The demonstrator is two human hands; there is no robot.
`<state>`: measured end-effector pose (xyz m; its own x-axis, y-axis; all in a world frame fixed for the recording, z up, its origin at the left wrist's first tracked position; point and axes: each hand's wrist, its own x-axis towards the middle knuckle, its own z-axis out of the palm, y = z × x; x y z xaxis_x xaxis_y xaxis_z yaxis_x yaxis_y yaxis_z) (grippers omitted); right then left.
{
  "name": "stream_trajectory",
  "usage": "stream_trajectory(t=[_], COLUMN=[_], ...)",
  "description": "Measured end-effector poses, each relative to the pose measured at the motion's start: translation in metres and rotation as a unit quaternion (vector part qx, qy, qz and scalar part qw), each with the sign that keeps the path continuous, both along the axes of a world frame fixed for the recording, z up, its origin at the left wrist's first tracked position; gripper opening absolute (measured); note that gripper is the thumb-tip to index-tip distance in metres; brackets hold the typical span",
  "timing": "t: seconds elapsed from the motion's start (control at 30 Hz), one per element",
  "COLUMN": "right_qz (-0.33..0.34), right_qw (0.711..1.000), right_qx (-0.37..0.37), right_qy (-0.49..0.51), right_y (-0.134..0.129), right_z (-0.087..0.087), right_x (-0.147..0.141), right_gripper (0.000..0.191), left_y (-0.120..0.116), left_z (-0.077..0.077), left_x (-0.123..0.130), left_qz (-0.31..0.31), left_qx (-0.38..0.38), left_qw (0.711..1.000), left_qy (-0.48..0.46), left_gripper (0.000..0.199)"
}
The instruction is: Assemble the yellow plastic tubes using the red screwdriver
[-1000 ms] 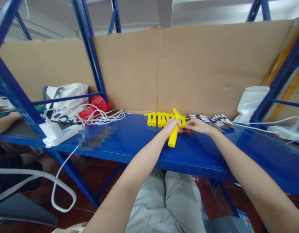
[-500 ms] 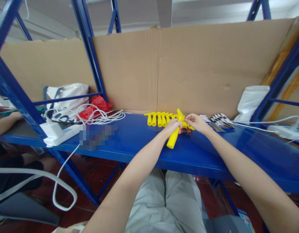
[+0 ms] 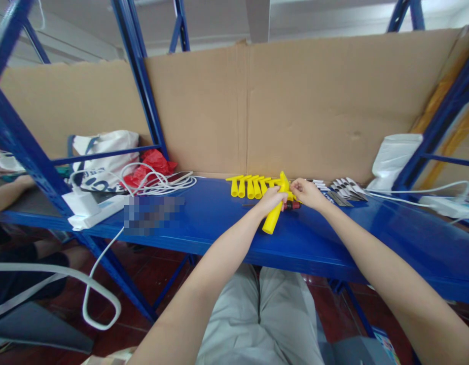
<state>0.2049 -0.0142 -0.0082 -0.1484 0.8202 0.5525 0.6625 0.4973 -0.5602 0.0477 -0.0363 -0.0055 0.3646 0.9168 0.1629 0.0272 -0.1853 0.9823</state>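
Observation:
My left hand [image 3: 273,199] is wrapped around the yellow plastic T-shaped handle [image 3: 271,221], which tilts with its hollow tube end toward me. Just right of the handle's head, my right hand [image 3: 304,192] has its fingers pinched together; whatever is between them is too small to make out. Beneath the hands lies a screwdriver [image 3: 294,205] with a red and black grip, its thin shaft pointing left. Behind, a row of similar yellow handles [image 3: 251,188] stretches along the table, partly hidden by my hands.
Dark flat blades with white parts [image 3: 348,188] lie right of my hands on the blue table [image 3: 211,218]. A white plastic bag [image 3: 396,159] leans by the right post. White cables [image 3: 164,183], a power strip [image 3: 101,210] and a red bag [image 3: 154,167] are left. A cardboard panel [image 3: 314,106] stands behind.
The yellow handle has turned slightly in my left hand, its head shifting a little right and down. My right fingers have drawn closer together beside it.

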Motion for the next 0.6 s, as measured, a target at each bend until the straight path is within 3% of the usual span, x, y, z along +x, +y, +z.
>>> stream_trajectory(t=[0.17, 0.37, 0.6], right_qz=[-0.03, -0.138, -0.261], right_qw=[0.997, 0.981, 0.933], right_qx=[0.031, 0.055, -0.062], right_qy=[-0.062, -0.121, -0.24], right_y=[-0.001, -0.003, -0.002], right_z=[0.002, 0.018, 0.023], right_x=[0.003, 0.03, 0.081], right_gripper=[0.006, 0.006, 0.013], left_y=[0.002, 0.006, 0.002], left_z=[-0.001, 0.003, 0.005], left_x=[0.0, -0.006, -0.007], left_qz=[0.053, 0.129, 0.116], left_qx=[-0.009, -0.048, -0.058], left_qw=[0.998, 0.989, 0.989], left_qy=[-0.013, -0.061, -0.071], left_gripper=[0.021, 0.02, 0.02])
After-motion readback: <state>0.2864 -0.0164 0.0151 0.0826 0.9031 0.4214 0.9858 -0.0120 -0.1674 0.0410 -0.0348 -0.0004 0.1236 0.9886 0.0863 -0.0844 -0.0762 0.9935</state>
